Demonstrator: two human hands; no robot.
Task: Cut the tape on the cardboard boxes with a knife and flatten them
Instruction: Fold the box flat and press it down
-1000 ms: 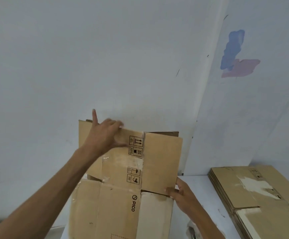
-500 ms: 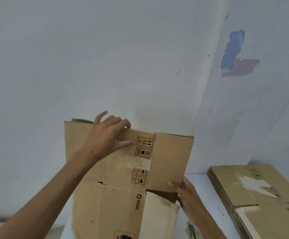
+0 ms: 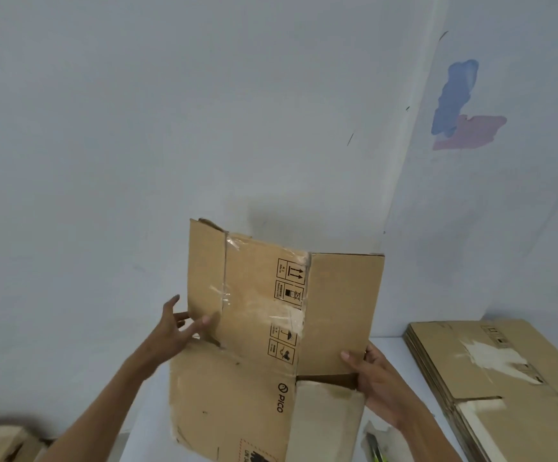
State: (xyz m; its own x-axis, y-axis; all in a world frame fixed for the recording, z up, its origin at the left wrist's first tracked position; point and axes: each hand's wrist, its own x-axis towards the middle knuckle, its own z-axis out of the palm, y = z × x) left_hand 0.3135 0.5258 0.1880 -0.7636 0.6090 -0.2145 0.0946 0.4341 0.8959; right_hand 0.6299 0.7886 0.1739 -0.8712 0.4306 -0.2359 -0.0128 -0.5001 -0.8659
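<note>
A brown cardboard box [image 3: 257,331], printed with PICO and handling symbols, stands upright in front of me with its flaps raised and bits of clear tape left on it. My left hand [image 3: 179,328] grips the lower left edge of the left flap, thumb on the front face. My right hand [image 3: 372,378] holds the bottom right corner of the right flap, thumb in front and fingers behind. At the bottom edge lies a yellow-green knife handle [image 3: 376,451] on the white table, partly hidden by my right forearm.
A stack of flattened cardboard boxes [image 3: 504,368] lies on the white table [image 3: 394,348] at the right. More cardboard [image 3: 0,443] shows at the bottom left corner. A pale wall with a blue and pink paint patch [image 3: 461,105] rises close behind the box.
My left hand came down from the top edge of the box to the lower left flap edge. The box has shifted right and opened flatter; my right hand stays at the right flap.
</note>
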